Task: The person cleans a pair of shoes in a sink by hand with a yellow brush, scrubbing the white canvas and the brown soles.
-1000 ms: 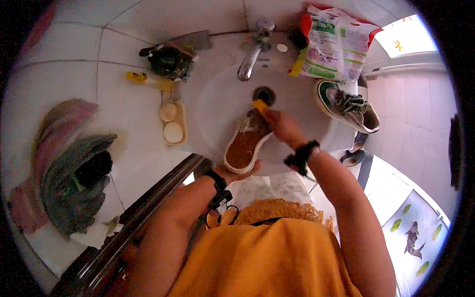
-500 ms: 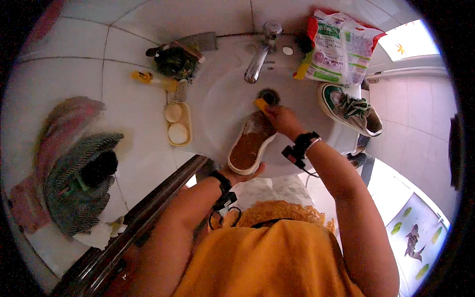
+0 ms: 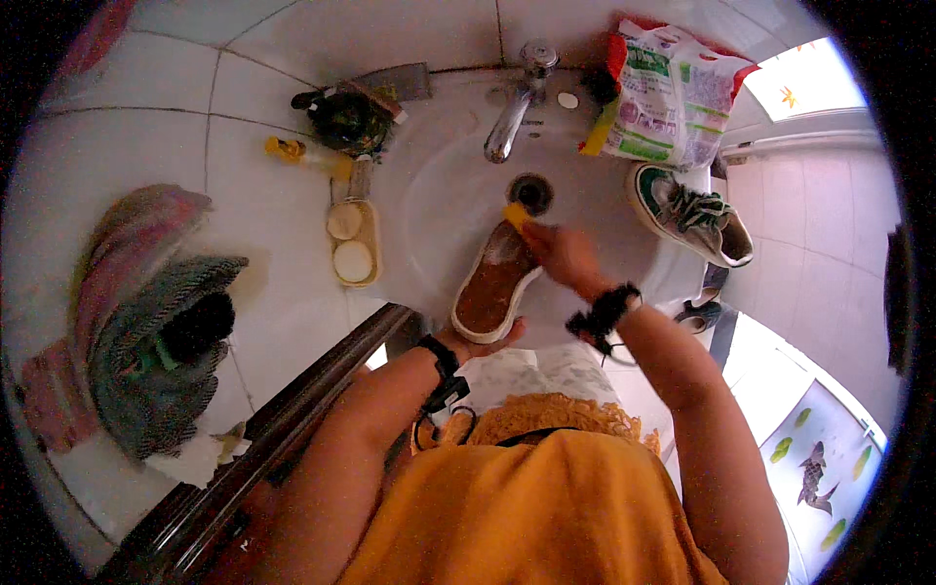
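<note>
Sole up over the sink [image 3: 429,210], a shoe [image 3: 487,292] shows a brown bottom with a white rim and whitish foam near its toe. My left hand [image 3: 483,339] is closed around its heel end from below. In my right hand [image 3: 564,255] is a small yellow scrubber [image 3: 517,214], pressed at the toe end; the fingers hide most of it, so its exact kind is unclear. Beyond the toe lies the dark drain [image 3: 530,193]. A second shoe [image 3: 692,216], green and white with laces, rests on the sink's right edge.
The chrome faucet [image 3: 509,127] reaches over the basin. A printed plastic bag [image 3: 673,102] stands at the back right. On the left are a soap dish [image 3: 369,244] with two pale soaps, a yellow bottle [image 3: 302,154], a dark bag [image 3: 346,122] and crumpled cloths [image 3: 146,341].
My right hand has shifted slightly right and down, its wrist turning, with the yellow scrubber still at the toe. More of the drain shows. My left hand keeps its hold on the shoe.
</note>
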A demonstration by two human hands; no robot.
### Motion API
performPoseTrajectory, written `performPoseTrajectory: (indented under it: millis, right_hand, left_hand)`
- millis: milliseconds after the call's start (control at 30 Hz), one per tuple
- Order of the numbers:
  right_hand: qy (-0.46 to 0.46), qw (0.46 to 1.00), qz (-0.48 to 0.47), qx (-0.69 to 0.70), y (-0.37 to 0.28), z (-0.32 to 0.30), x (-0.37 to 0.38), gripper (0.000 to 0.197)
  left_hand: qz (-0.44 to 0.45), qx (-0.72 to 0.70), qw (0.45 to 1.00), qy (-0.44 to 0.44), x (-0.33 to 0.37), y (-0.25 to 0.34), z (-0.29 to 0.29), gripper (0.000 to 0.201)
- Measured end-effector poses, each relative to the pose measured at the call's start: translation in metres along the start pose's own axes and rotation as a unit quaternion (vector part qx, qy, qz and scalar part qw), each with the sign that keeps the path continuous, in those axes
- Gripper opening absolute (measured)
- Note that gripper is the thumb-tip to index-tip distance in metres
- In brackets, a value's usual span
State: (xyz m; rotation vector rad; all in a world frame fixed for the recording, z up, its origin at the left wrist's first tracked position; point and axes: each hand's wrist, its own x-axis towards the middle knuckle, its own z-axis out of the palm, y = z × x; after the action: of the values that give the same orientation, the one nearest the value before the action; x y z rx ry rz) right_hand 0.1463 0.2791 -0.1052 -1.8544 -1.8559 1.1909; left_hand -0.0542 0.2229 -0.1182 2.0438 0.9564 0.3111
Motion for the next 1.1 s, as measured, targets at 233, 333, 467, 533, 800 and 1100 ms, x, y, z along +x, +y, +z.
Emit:
performPoseTrajectory:
  millis: [233, 333, 467, 533, 800, 1100]
  right_hand:
    - [0.049, 0.994, -0.061, 0.077, 0.035, 0.002, -0.034, 0.028]
    - [0.019, 0.999, 0.034, 0.026, 0.049, -0.007, -0.008, 0.026]
    - [0.048, 0.998, -0.016, -0.032, 0.032, 0.004, -0.046, 0.026]
    - [0.030, 0.999, -0.012, 0.034, 0.003, -0.005, -0.067, 0.027]
    - [0.040, 0.996, 0.046, 0.068, 0.025, -0.005, -0.010, 0.028]
    - [-0.024, 0.995, -0.003, 0.092, 0.017, 0.003, -0.027, 0.029]
  left_hand:
    - [-0.137, -0.348, 0.925, -0.072, -0.003, 0.003, 0.005, 0.062]
    - [-0.011, -0.010, 1.000, -0.015, 0.000, -0.005, 0.008, 0.060]
    - [-0.030, -0.029, 0.999, -0.027, 0.004, 0.006, -0.007, 0.061]
    - [-0.010, -0.006, 1.000, -0.011, -0.001, 0.004, -0.008, 0.061]
    - [-0.033, 0.060, 0.997, -0.024, -0.002, -0.002, 0.008, 0.054]
    - [0.096, 0.530, 0.838, -0.086, 0.000, -0.009, 0.011, 0.049]
